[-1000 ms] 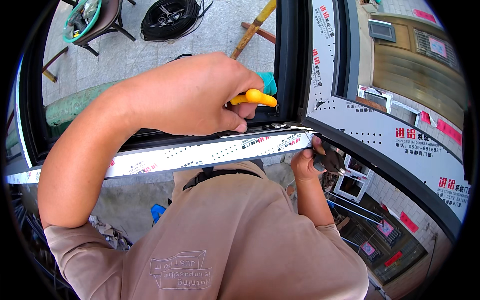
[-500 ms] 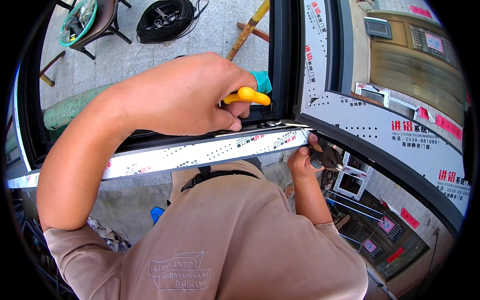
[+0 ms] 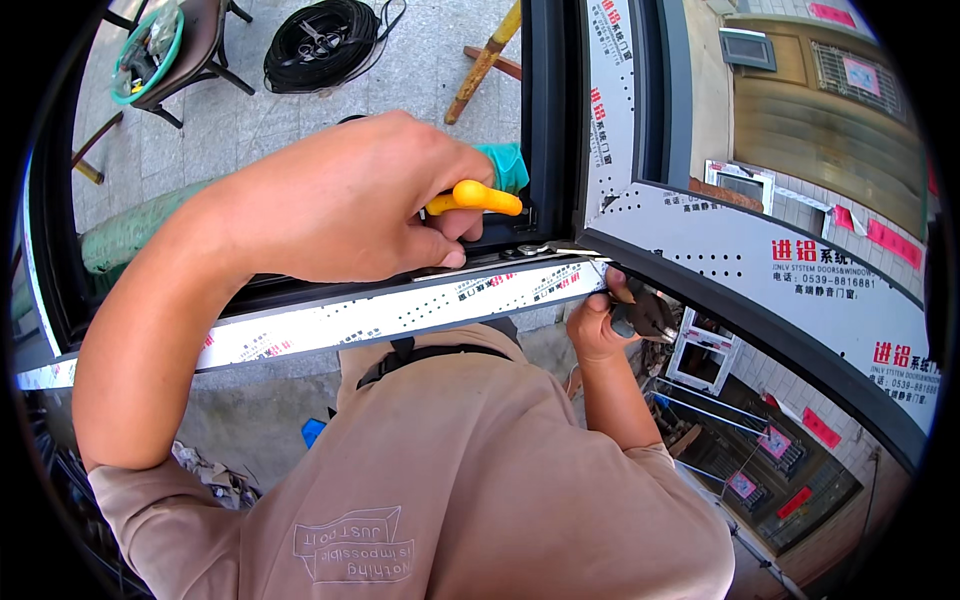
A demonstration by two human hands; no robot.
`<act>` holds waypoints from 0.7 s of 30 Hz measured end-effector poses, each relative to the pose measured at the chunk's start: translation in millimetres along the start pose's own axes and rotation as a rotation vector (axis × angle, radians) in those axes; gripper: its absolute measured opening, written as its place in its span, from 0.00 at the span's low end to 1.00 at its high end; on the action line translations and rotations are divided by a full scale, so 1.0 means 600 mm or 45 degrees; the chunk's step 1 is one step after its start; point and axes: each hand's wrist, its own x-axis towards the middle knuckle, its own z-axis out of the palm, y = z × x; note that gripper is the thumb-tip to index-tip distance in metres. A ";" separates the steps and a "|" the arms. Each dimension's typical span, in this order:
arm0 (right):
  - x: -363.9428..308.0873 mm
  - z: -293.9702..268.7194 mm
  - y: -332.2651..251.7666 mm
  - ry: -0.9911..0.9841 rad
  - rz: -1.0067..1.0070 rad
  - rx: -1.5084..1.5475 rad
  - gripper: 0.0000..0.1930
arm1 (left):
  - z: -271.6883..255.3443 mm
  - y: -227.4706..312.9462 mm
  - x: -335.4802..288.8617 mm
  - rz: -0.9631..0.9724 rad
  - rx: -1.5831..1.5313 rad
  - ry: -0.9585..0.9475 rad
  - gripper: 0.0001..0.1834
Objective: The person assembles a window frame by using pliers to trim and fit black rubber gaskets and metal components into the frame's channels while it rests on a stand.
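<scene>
Your left hand is clenching a yellow handle, your right hand gripping pliers; a basin is holding mixed items.

Handle: was plain yellow-orange. Frame was black; its film was white, patterned with black dots and red-and-black print. Pliers-like tool was dark grey. Shirt was tan with white outline lettering. Cable coil was black; basin was teal; paving was mottled pale grey.

Tan short-sleeved shirt; white outlined print; black belt
</scene>
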 end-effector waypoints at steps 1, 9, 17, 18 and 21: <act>0.001 0.001 -0.001 0.008 -0.003 0.041 0.22 | 0.000 0.000 0.000 -0.001 0.000 0.001 0.16; 0.006 0.004 -0.008 0.013 0.026 -0.036 0.22 | 0.001 0.000 0.001 -0.047 -0.026 -0.023 0.16; -0.032 -0.022 0.012 -0.237 0.235 0.009 0.22 | 0.005 -0.012 -0.005 0.029 0.096 0.012 0.15; -0.038 -0.022 0.014 -0.249 0.254 0.027 0.22 | 0.007 -0.014 -0.005 0.049 0.094 0.023 0.16; -0.048 -0.024 0.019 -0.279 0.291 0.085 0.23 | 0.011 -0.017 -0.009 0.063 0.085 0.036 0.16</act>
